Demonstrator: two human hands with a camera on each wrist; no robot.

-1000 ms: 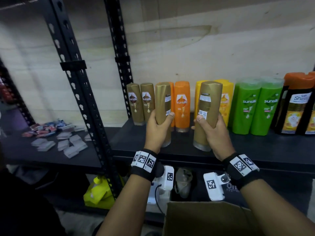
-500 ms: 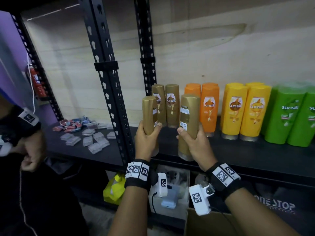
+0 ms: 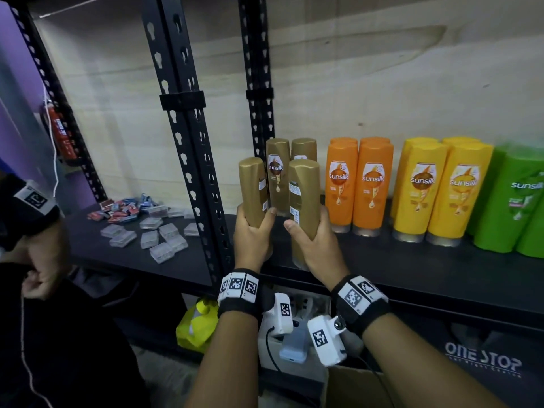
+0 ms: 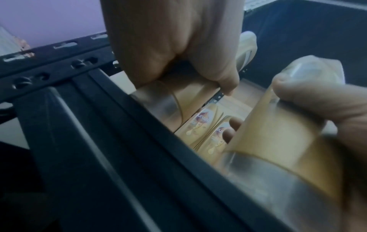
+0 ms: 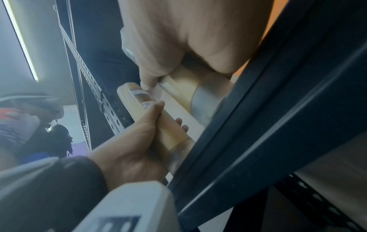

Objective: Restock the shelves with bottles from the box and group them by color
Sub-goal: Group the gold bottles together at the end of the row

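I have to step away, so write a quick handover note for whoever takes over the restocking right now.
Left hand grips a gold bottle; right hand grips a second gold bottle.
Both are upright at the shelf front, before the two shelved gold bottles.
Done: orange bottles, yellow bottles and green bottles grouped.
Left: set both down with the gold group. The box contents aren't visible.

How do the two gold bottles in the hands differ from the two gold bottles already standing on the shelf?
The held gold bottles are each gripped by a hand, left hand and right hand; the shelved gold bottles stand free at the back. The held pair show their back labels, while the shelved pair face logo-forward. The held pair sit nearer the shelf's front edge. All four share colour and shape.
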